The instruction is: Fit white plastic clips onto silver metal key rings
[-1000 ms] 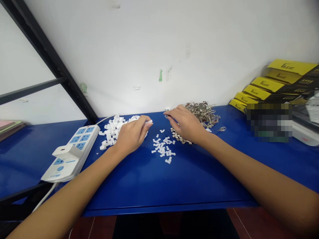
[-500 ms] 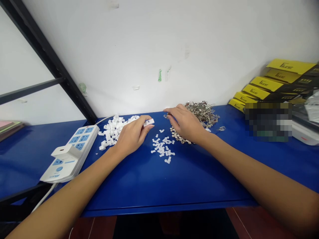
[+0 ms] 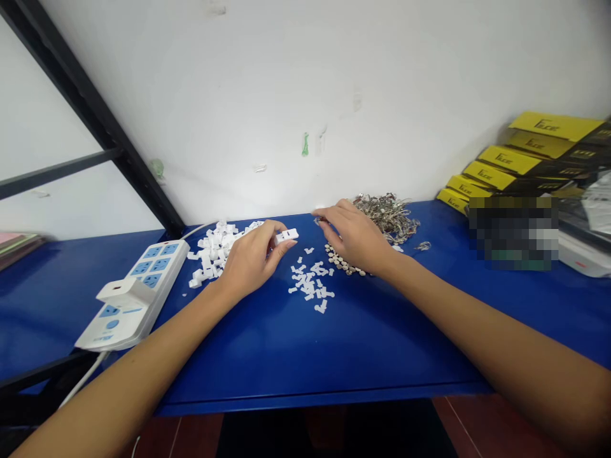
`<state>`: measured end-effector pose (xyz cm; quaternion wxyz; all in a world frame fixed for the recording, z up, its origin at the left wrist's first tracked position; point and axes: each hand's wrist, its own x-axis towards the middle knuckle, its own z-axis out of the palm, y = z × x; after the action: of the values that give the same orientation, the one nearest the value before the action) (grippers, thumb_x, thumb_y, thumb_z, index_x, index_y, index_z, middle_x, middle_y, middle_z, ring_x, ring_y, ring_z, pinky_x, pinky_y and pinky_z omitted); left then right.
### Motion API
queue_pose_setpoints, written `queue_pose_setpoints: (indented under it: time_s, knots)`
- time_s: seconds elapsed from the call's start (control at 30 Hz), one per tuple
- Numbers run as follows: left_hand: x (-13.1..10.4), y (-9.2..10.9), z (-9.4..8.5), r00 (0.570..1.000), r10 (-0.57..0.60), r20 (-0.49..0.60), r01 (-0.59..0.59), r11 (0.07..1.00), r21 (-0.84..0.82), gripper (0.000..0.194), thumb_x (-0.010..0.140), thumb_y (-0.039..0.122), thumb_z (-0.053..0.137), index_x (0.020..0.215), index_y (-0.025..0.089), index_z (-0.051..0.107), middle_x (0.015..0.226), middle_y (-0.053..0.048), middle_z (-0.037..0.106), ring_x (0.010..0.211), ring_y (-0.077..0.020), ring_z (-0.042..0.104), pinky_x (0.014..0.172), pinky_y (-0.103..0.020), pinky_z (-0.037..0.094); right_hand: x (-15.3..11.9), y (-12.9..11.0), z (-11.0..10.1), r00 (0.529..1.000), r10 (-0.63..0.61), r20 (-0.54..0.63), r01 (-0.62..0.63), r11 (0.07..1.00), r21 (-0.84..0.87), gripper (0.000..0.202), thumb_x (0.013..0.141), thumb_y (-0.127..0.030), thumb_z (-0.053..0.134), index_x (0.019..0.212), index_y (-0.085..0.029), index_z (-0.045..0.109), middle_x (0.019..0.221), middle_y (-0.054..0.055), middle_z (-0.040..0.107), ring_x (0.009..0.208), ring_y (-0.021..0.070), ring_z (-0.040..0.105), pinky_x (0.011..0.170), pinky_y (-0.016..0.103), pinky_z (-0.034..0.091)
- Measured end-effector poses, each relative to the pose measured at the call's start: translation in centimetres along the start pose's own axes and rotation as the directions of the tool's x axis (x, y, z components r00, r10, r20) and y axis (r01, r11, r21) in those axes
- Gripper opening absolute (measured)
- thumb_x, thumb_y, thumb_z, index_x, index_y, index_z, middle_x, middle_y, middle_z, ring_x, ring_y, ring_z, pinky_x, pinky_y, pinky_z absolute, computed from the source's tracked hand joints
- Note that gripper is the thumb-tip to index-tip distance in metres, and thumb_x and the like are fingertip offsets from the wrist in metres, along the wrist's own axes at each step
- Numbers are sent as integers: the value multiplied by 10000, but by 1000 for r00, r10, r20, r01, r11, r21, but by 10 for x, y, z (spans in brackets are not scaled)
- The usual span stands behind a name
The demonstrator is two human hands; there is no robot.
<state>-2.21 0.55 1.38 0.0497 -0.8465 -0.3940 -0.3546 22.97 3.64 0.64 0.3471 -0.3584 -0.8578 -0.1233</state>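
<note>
My left hand (image 3: 252, 257) pinches a small white plastic housing (image 3: 286, 236) with a dark slot between thumb and fingers, raised above the blue table. Beside and behind that hand is a heap of similar white housings (image 3: 212, 254). My right hand (image 3: 351, 235) is a short way to the right, its fingers bent and closed around something tiny and shiny at the tips that I cannot make out. Next to it lie a tangle of thin wired parts (image 3: 389, 216) and several round metal discs (image 3: 344, 266), partly hidden by the hand. Small white flat pieces (image 3: 310, 283) are scattered between the hands.
A white power strip (image 3: 138, 296) with a plugged-in adapter (image 3: 125, 291) stands at the left by a black metal frame (image 3: 128, 159). Yellow and black boxes (image 3: 510, 159) are stacked at the right. A single wired part (image 3: 422, 246) lies apart. Behind rises a white wall (image 3: 305, 83).
The white housing in my left hand has shifted slightly to the right and shows more of itself beyond the fingertips. My right hand has hardly moved.
</note>
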Motion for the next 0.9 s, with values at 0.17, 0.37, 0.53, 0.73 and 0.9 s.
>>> queue_pose_setpoints:
  time_s: [0.17,0.37,0.53,0.73,0.9]
  knots:
    - [0,-2,2,998,55,-38,-54,998,7,216,1024,390,610,1103,193,572,793,-6,637,660,-145,612,613,-270,458,0,0,-1,1000,4,2,-4,1000,-6,370,1057,-220,382,1281,-122,659,1089,159,745,1044,322,593,888,488,544]
    - [1,-4,2,990,131,-54,-130,991,22,213,1023,384,617,1100,187,597,789,-5,635,656,-145,609,622,-273,473,0,0,-1,1000,-7,8,7,1000,-8,370,1059,-219,384,1270,-96,661,1090,171,742,1047,324,594,889,486,542]
    - [2,-4,2,987,151,-62,-149,988,26,217,1015,375,635,1108,181,606,826,-19,674,669,-145,628,621,-269,480,0,0,0,1000,-9,-1,9,1000,-7,365,1058,-215,381,1283,-111,649,1066,161,735,1033,316,598,886,482,547]
    - [1,-4,3,987,146,-69,-144,989,31,242,1007,370,652,1146,179,597,833,-19,685,679,-146,645,621,-266,484,0,0,-1,1000,5,5,-6,1000,14,375,1053,-220,374,1298,-130,644,1084,170,738,1045,328,597,883,514,549]
    - [0,-5,3,987,150,-50,-149,989,27,242,1020,387,625,1132,173,607,821,-21,680,683,-153,645,630,-274,485,0,0,0,1000,5,5,-6,1000,20,369,1056,-229,373,1288,-139,647,1086,164,738,1040,324,600,872,506,551]
